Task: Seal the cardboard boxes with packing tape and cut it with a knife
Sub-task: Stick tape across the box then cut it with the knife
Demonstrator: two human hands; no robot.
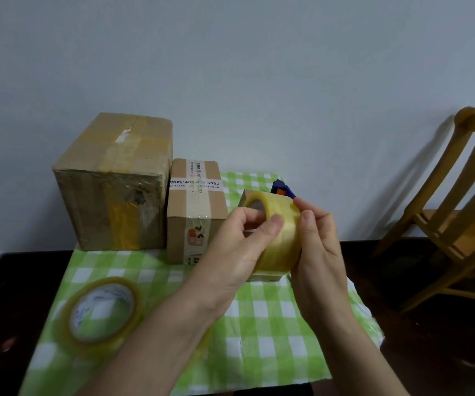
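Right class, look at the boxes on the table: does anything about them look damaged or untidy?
Yes. The large box at the back left looks worn: a torn white patch in the tape on its top and crinkled tape with a dark scuff on its front. The medium box beside it looks neat.

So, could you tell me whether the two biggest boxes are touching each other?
Touching: the head view shows the large box's right side pressed against the medium box's left side, with no gap visible.
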